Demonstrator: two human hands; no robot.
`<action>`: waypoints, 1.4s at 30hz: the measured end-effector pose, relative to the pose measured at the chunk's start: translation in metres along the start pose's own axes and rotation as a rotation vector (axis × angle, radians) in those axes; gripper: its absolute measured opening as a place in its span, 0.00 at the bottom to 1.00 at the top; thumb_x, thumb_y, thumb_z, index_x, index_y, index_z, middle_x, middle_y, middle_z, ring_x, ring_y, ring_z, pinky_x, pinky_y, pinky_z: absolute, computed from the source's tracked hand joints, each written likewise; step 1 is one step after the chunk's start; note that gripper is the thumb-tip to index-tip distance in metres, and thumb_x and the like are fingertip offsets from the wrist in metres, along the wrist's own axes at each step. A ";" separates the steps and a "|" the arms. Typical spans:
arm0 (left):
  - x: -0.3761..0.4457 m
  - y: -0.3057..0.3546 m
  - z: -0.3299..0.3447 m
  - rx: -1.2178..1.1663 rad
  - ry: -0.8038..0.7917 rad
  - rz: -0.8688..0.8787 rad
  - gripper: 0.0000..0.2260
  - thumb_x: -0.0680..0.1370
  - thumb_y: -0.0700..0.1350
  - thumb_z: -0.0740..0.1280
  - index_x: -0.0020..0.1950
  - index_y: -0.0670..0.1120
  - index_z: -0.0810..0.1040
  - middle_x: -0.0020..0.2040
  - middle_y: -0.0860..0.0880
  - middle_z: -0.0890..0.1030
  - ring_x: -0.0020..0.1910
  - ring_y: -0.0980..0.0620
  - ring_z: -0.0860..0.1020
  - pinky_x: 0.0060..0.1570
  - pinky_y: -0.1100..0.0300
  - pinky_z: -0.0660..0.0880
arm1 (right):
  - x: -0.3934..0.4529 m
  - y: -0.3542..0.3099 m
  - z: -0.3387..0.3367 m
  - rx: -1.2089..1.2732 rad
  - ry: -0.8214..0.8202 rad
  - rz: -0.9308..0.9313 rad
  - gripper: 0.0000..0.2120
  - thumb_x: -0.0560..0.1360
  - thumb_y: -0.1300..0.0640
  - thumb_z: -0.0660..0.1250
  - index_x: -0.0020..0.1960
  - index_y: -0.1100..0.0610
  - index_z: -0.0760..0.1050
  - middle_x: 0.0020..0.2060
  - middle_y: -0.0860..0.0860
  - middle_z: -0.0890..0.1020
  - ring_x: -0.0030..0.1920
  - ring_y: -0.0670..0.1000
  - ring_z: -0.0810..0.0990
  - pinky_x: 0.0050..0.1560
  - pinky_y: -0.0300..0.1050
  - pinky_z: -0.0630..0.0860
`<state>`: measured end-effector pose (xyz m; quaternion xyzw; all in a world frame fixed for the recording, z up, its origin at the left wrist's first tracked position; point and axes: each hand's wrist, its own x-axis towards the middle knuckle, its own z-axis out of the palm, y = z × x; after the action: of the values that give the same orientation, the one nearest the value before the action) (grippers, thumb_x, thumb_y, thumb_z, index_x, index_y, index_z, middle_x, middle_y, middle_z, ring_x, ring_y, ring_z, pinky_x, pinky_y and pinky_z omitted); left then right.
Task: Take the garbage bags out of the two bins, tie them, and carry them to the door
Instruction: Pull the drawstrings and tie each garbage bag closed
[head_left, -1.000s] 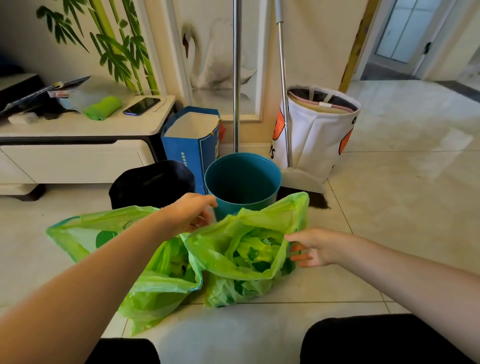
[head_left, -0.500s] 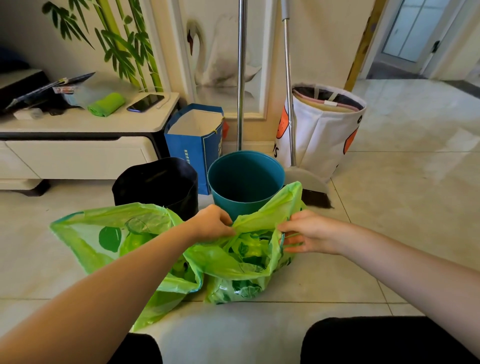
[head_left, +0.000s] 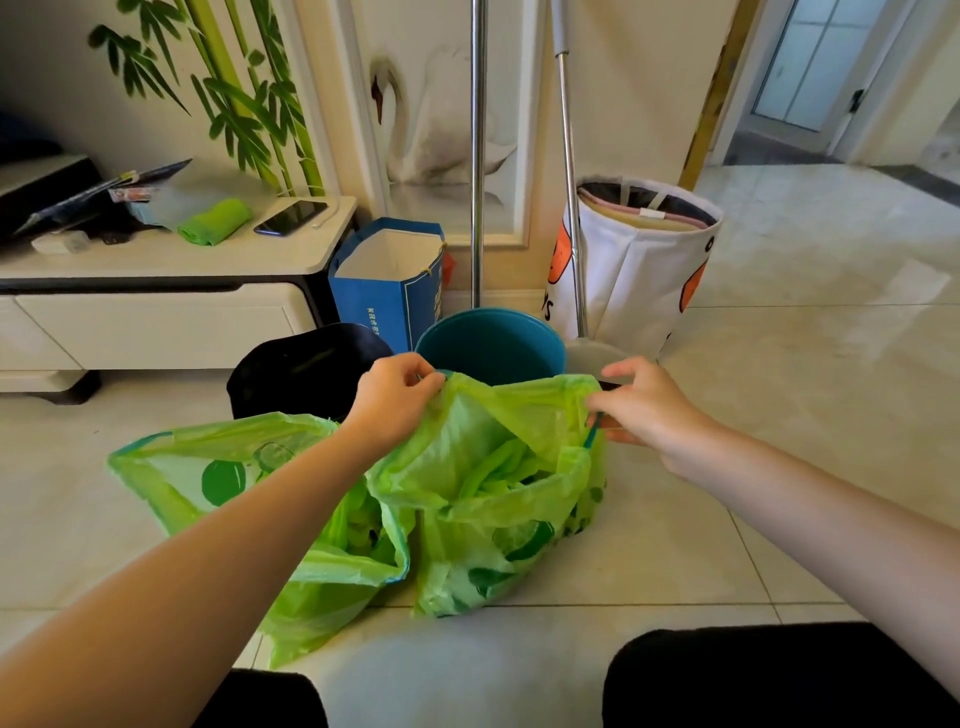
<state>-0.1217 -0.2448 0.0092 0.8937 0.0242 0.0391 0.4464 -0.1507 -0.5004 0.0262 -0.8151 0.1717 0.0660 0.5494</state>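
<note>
With both hands now raised from a second ago, the left hand (head_left: 395, 397) and right hand (head_left: 641, 402) each pinch the right garbage bag's (head_left: 498, 499) rim, lifting it off the floor (head_left: 779, 415); tying can begin.

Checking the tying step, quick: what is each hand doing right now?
Left hand: pinches the rim of the right green bag.
Right hand: pinches the same bag's rim on the opposite side.

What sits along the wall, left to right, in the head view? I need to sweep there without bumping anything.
Low cabinet → blue paper bag → teal bin → white fabric basket → doorway.
</note>
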 end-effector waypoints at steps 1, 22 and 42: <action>-0.001 0.003 -0.002 0.007 0.030 0.015 0.07 0.76 0.47 0.67 0.41 0.46 0.80 0.37 0.46 0.81 0.34 0.51 0.75 0.35 0.59 0.72 | -0.003 -0.002 -0.001 0.003 0.008 -0.028 0.21 0.68 0.66 0.69 0.57 0.51 0.69 0.42 0.55 0.80 0.43 0.53 0.82 0.45 0.49 0.82; -0.014 0.045 -0.044 -0.285 -0.144 0.089 0.07 0.79 0.42 0.66 0.41 0.45 0.78 0.33 0.46 0.81 0.34 0.51 0.80 0.46 0.51 0.78 | -0.031 -0.055 0.000 0.057 0.232 -0.711 0.09 0.74 0.66 0.67 0.42 0.52 0.76 0.38 0.49 0.82 0.36 0.45 0.84 0.40 0.43 0.81; -0.038 0.096 -0.056 -0.610 -0.119 0.363 0.08 0.81 0.40 0.62 0.47 0.45 0.80 0.39 0.47 0.80 0.38 0.51 0.80 0.43 0.61 0.78 | -0.064 -0.092 0.022 0.116 0.086 -0.914 0.10 0.73 0.66 0.68 0.49 0.52 0.78 0.43 0.43 0.82 0.45 0.44 0.82 0.44 0.39 0.80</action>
<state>-0.1638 -0.2613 0.1177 0.7097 -0.1740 0.0710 0.6790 -0.1762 -0.4360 0.1173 -0.7772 -0.1794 -0.2265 0.5590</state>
